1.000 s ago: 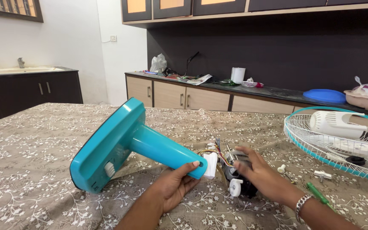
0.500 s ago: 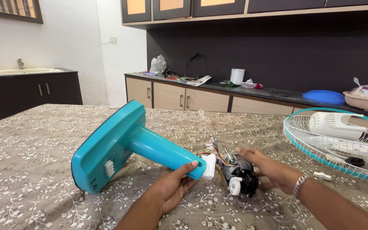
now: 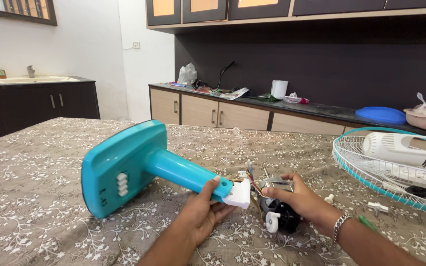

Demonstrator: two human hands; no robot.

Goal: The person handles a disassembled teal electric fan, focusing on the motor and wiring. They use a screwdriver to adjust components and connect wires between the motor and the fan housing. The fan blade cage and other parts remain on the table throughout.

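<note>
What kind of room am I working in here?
Most likely a home kitchen or dining area: a sink counter with dark cabinets, a long cluttered counter under wall cupboards, and a floral tablecloth serving as a bench for a dismantled teal fan stand.

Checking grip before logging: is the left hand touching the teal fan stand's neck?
Touching. Head view shows the left hand wrapped under the fan stand neck, thumb pressed on top.
</note>
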